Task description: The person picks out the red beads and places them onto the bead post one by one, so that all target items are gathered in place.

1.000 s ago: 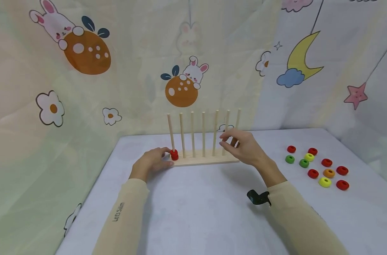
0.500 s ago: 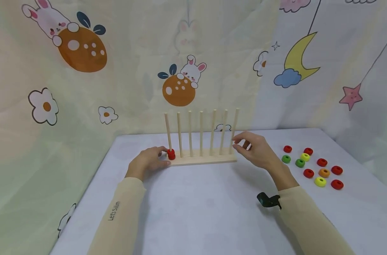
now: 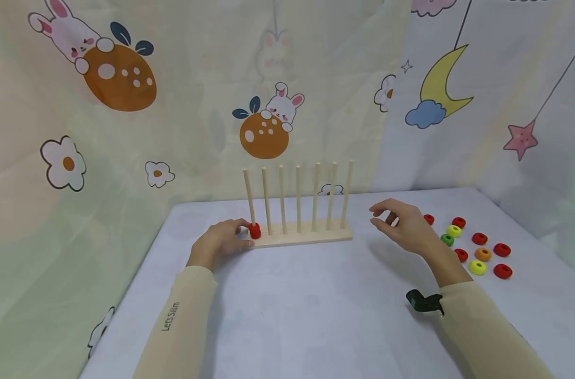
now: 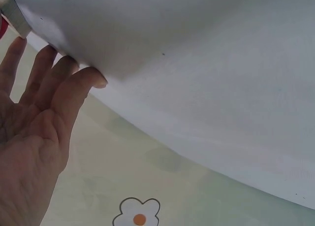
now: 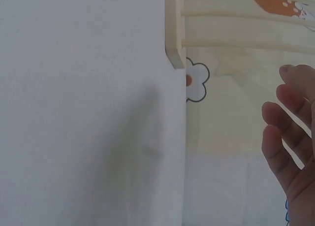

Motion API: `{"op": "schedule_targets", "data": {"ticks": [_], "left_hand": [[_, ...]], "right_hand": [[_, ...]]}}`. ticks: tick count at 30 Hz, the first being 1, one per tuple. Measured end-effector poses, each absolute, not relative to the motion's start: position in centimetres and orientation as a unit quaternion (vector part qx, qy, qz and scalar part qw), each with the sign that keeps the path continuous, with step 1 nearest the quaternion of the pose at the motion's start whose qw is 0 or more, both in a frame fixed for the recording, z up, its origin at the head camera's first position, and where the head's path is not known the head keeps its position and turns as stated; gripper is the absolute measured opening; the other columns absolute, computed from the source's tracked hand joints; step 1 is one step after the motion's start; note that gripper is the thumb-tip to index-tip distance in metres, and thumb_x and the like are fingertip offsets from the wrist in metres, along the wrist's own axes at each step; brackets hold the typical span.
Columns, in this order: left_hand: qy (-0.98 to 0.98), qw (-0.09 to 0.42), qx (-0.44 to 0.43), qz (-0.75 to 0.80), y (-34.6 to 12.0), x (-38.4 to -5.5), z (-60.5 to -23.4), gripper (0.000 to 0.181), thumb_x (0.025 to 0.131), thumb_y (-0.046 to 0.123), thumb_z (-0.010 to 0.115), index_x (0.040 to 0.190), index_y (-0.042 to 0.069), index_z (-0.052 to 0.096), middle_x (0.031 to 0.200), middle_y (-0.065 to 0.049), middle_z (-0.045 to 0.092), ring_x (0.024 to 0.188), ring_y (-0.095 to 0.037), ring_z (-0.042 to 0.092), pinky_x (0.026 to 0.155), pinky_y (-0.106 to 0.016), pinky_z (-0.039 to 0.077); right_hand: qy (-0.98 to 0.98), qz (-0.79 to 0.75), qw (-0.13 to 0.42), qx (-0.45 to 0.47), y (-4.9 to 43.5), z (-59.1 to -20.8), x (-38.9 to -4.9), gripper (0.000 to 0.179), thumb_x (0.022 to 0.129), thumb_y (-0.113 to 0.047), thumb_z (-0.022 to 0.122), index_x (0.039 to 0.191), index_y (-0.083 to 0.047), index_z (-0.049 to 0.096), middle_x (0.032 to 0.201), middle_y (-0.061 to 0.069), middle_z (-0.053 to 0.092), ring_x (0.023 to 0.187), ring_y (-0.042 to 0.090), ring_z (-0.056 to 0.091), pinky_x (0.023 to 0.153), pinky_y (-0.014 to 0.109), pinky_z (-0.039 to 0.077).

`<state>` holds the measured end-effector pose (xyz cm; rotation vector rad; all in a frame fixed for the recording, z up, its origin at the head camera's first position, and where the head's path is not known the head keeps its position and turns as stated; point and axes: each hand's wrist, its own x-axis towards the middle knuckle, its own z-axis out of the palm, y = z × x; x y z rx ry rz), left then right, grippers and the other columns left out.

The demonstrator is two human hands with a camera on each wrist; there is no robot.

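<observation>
A pale wooden stand (image 3: 299, 238) with several upright pegs stands toward the back of the table. At the base of its leftmost peg sit red beads (image 3: 255, 231), seemingly stacked. My left hand (image 3: 218, 243) holds the stand's left end, thumb at the front corner and index finger behind, close to the red beads. In the left wrist view a fingertip meets the end of the base (image 4: 15, 19). My right hand (image 3: 403, 226) hangs above the table to the right of the stand, fingers loosely curved with nothing between them.
Loose ring beads lie on the right of the table: several red ones (image 3: 503, 271), yellow ones (image 3: 477, 267), an orange one (image 3: 483, 254) and a green one (image 3: 447, 240). My right hand and wrist hide part of this group. A patterned curtain (image 3: 197, 116) hangs behind the table.
My right hand has moved right, from the pegs at the stand's right side to a spot between the stand and the loose beads. My left hand stays at the stand's left end.
</observation>
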<state>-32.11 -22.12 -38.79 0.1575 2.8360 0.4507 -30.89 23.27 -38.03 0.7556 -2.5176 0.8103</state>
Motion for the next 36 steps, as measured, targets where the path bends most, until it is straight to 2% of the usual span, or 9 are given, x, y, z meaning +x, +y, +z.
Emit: {"op": "schedule_targets", "data": {"ticks": [14, 22, 28, 36], "left_hand": [[0.978, 0.129, 0.054, 0.156, -22.3, -32.0, -38.6, 0.061, 0.094, 0.041, 0.072, 0.149, 0.023, 0.051, 0.146, -0.019, 0.056, 0.135, -0.040, 0.050, 0.109, -0.065, 0.041], [0.978, 0.125, 0.054, 0.159, -22.1, -32.0, -38.8, 0.059, 0.094, 0.041, 0.073, 0.147, 0.025, 0.053, 0.145, -0.017, 0.057, 0.135, -0.039, 0.051, 0.108, -0.064, 0.042], [0.977, 0.129, 0.055, 0.163, -21.9, -32.1, -38.6, 0.059, 0.094, 0.041, 0.073, 0.148, 0.025, 0.053, 0.147, -0.017, 0.056, 0.136, -0.039, 0.050, 0.108, -0.065, 0.041], [0.975, 0.140, 0.050, 0.166, -22.2, -32.4, -38.5, 0.060, 0.093, 0.041, 0.074, 0.147, 0.026, 0.053, 0.148, -0.017, 0.056, 0.138, -0.040, 0.049, 0.110, -0.067, 0.039]], "right_hand": [[-0.913, 0.277, 0.198, 0.226, 27.1, -38.7, -29.8, 0.028, 0.093, -0.010, 0.076, 0.119, -0.013, 0.068, 0.111, 0.006, 0.072, 0.078, 0.014, 0.064, 0.060, 0.023, 0.054], [-0.919, 0.264, 0.213, 0.200, 30.0, -38.9, -28.9, 0.032, 0.090, -0.010, 0.080, 0.119, -0.014, 0.069, 0.107, 0.006, 0.073, 0.077, 0.002, 0.058, 0.056, 0.022, 0.049], [-0.936, 0.264, 0.168, 0.163, 31.6, -38.5, -28.2, 0.035, 0.093, -0.017, 0.077, 0.126, -0.013, 0.066, 0.108, 0.009, 0.068, 0.080, 0.000, 0.056, 0.056, 0.023, 0.050], [-0.954, 0.254, 0.112, 0.116, 33.1, -38.3, -27.4, 0.040, 0.096, -0.026, 0.074, 0.132, -0.011, 0.061, 0.121, 0.018, 0.066, 0.095, 0.032, 0.061, 0.055, 0.025, 0.049]]}}
